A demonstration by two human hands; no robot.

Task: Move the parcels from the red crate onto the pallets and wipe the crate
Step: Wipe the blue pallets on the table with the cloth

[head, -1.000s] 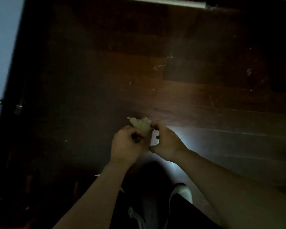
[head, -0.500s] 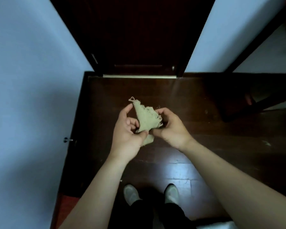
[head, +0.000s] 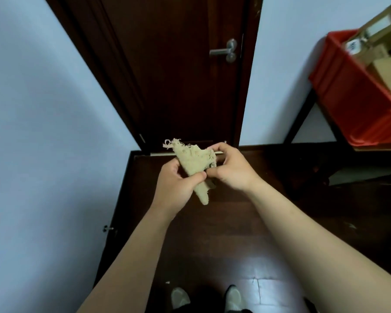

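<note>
A frayed beige cloth [head: 193, 163] is held up in front of me over the dark floor. My left hand [head: 176, 188] grips its lower part, thumb across the fabric. My right hand [head: 231, 168] pinches its right edge. At the upper right a red crate [head: 352, 102] stands on a dark-legged table [head: 303, 118], with cardboard parcels [head: 384, 64] inside it. The crate runs off the right edge of the view.
A dark wooden door [head: 178, 75] with a metal lever handle [head: 224, 51] stands straight ahead, between pale walls. Dark wooden floor [head: 212, 233] lies below, with my shoes [head: 208, 298] at the bottom. A small metal doorstop [head: 107, 228] juts from the left wall.
My view has lifted from the floor to the door, bringing the red crate into sight. Both hands stayed on the cloth and have spread it out.
</note>
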